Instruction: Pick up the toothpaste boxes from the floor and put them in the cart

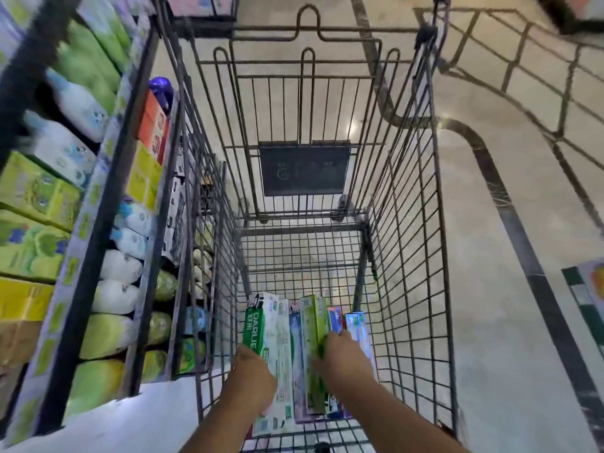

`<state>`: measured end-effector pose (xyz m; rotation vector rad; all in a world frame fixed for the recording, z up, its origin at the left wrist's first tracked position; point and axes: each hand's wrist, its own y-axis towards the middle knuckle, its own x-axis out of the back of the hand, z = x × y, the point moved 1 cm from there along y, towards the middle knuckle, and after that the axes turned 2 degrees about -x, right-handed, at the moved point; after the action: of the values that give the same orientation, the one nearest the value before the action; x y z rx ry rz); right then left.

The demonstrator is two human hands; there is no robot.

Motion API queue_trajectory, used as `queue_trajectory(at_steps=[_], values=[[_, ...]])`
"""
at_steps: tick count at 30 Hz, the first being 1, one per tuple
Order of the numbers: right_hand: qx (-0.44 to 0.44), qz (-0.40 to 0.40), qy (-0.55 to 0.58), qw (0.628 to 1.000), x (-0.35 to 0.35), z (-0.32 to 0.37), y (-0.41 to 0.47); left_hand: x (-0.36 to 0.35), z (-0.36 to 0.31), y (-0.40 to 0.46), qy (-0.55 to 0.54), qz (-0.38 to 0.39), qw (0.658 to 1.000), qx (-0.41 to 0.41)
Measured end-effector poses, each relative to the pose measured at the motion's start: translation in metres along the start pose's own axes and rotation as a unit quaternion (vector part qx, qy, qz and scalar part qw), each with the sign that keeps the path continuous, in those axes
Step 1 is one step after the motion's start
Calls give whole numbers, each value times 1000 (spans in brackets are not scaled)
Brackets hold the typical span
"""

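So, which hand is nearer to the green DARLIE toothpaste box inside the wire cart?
Left. The left hand touches the near end of the green DARLIE toothpaste box. The right hand is further right, on the lime-green box, several boxes away.

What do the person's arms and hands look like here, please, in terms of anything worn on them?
Both forearms are bare as far as the frame shows: no sleeves, gloves or watch are visible. The left hand and right hand show no rings that I can make out, though the fingers are partly hidden.
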<state>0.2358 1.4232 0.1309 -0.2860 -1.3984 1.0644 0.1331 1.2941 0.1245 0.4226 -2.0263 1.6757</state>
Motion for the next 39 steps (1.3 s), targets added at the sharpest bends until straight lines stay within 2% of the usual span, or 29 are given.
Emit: queue_trajectory(at_steps=[3, 11, 15, 19, 26, 29, 33, 37, 39], values=[[4, 6, -8, 1000, 6, 0, -3, 4, -4, -3, -5, 25, 1000, -8], [28, -2, -16, 999, 47, 6, -38, 46, -16, -39, 65, 6, 994, -93], [80, -14, -23, 996, 92, 21, -78, 95, -21, -92, 67, 11, 986, -154], [155, -47, -61, 985, 145, 57, -120, 158, -9, -156, 17, -26, 980, -195], [276, -111, -94, 950, 208, 132, -198, 236, 30, -252, -56, -96, 974, -196], [308, -129, -98, 938, 210, 152, -234, 246, 51, -282, -33, -111, 975, -192], [335, -148, -141, 919, 189, 173, -274, 236, 94, -315, -64, -111, 972, -199], [372, -151, -180, 898, 139, 204, -324, 221, 177, -346, -64, -145, 968, -197], [393, -143, -201, 886, 104, 228, -355, 213, 236, -365, -100, -161, 962, -194]])
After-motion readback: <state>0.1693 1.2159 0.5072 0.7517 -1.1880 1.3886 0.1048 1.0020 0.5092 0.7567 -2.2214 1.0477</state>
